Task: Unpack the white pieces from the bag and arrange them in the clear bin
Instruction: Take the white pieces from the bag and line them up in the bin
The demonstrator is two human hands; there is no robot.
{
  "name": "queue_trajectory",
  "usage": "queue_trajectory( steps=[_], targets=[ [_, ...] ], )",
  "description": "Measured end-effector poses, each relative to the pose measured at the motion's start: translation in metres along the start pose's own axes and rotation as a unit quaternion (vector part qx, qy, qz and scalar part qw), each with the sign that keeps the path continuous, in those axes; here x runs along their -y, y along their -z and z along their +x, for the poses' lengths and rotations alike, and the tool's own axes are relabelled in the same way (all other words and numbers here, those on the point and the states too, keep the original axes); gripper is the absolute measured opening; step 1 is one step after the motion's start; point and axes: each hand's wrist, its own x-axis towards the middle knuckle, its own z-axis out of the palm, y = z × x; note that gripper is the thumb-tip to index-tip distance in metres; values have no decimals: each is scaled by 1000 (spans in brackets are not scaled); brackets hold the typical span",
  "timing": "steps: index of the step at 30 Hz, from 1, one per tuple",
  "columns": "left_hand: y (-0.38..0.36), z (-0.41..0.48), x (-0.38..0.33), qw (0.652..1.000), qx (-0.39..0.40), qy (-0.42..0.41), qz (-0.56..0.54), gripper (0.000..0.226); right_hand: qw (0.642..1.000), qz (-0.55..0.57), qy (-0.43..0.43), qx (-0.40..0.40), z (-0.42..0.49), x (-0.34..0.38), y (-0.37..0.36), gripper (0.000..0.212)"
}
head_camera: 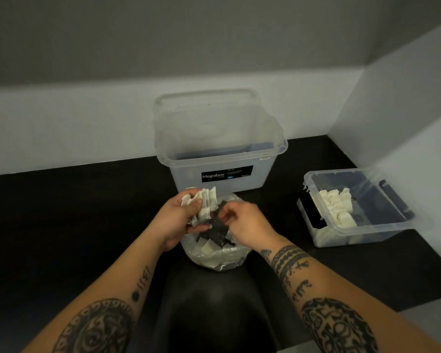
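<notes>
A clear plastic bag (219,256) sits on the black counter in front of me, holding mixed black and white flat pieces. My left hand (178,220) grips a bunch of white pieces (205,202) above the bag's far left edge. My right hand (245,225) hovers over the bag's mouth and pinches a black piece (218,222). To the right stands a low clear bin (392,225) with several white pieces (339,207) lined up inside it.
A taller clear box (222,164) with a black label stands just behind the bag, its lid propped upright behind it. The low bin has black latches. Walls close the counter off at the back and right.
</notes>
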Motion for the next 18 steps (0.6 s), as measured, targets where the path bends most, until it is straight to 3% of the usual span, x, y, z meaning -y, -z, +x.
queue_trajectory(
  steps=[3, 7, 10, 15, 18],
  targets=[
    [7, 0, 13, 1000, -3, 9, -20, 21, 981, -139, 8, 133, 5, -11, -20, 37],
    [11, -2, 25, 998, -41, 5, -38, 21, 939, -237, 121, 215, 11, -16, -42, 57],
    [15, -2, 28, 998, -60, 3, -37, 21, 899, -335, 161, 232, 15, -18, -55, 72],
    [14, -6, 26, 997, -72, -11, -34, 21, 898, -322, 212, 213, 10, -17, -58, 61],
    [12, -9, 27, 996, -77, -7, -32, 21, 886, -353, 197, 228, 5, -14, -61, 59]
  ],
)
